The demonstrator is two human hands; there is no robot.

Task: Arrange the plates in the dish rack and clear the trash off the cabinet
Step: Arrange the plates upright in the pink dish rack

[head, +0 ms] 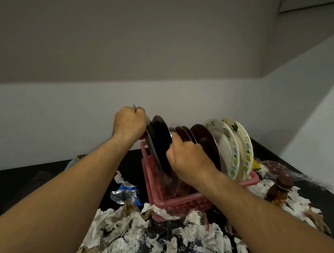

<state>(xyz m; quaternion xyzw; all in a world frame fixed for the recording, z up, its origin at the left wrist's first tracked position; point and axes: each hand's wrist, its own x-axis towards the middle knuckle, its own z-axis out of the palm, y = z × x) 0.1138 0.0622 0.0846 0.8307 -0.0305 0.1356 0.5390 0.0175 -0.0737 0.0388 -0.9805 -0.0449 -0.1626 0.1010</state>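
A pink plastic dish rack [178, 201] stands on the dark cabinet top [25, 186]. In it stand several plates on edge: dark maroon plates [205, 138] in the middle and two cream patterned plates [229, 142] at the right. My left hand [129, 123] grips the top rim of a dark plate [160, 144] at the rack's left end. My right hand [185, 154] holds the same plate's right edge. The plate leans, its lower part down inside the rack. Crumpled white tissue trash [117, 225] lies heaped in front of the rack.
A blue and silver foil wrapper [125, 194] lies left of the rack. A brown jar with a dark lid [279, 189] sits among tissues at the right, beside clear plastic wrap [294, 174]. White walls close in behind and at the right.
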